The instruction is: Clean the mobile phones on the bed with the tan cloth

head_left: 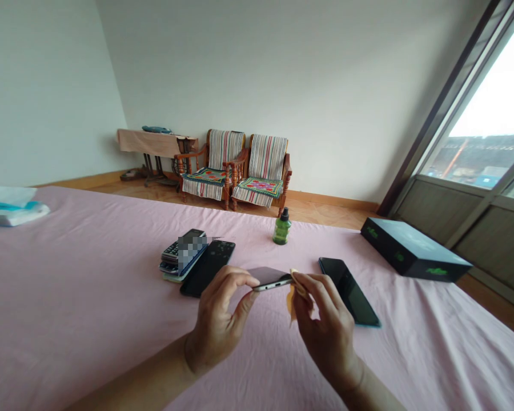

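Between my two hands a dark phone (270,275) is held up, its bottom edge with the ports turned toward me. My left hand (223,319) pinches its left corner between thumb and fingers. A yellowish cloth (292,302) is bunched in my right hand (328,325), which presses it against the phone's right end. Left of the hands, a black phone (209,268) lies on the pink sheet beside a stack of phones (184,254), a keypad phone on top. Another dark phone (351,291) lies just beyond my right hand.
A green spray bottle (281,228) stands upright near the sheet's far edge. A black box (415,248) sits at the right, and a tissue pack (15,206) at the far left. Beyond the pink sheet (89,274) are two wooden chairs (261,165) and a cloth-covered table (154,142).
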Demonstrator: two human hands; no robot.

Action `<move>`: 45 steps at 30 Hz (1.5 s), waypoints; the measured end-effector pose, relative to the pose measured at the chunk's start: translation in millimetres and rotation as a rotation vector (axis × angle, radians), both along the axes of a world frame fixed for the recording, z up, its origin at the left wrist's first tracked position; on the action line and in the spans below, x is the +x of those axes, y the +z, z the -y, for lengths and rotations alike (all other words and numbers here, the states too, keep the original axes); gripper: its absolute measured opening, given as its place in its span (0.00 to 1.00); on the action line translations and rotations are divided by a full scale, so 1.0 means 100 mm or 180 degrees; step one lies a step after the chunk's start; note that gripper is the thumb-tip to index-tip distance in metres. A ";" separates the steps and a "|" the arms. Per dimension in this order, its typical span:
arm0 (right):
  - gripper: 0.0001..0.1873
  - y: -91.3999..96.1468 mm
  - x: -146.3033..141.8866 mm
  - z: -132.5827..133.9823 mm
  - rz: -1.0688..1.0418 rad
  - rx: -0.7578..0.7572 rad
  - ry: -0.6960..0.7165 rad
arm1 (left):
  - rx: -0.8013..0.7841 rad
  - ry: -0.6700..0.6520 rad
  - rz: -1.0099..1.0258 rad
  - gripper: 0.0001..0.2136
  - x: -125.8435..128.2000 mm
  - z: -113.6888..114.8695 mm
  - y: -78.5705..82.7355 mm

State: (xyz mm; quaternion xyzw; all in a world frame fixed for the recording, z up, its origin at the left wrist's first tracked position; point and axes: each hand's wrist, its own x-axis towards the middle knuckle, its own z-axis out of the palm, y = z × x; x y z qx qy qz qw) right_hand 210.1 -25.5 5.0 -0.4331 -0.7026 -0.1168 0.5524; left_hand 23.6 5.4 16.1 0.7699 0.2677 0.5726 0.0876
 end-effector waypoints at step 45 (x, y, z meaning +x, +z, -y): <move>0.26 -0.04 -0.04 0.05 0.0012 -0.0090 0.0298 | 0.0061 0.0140 -0.0067 0.05 0.00 0.01 0.01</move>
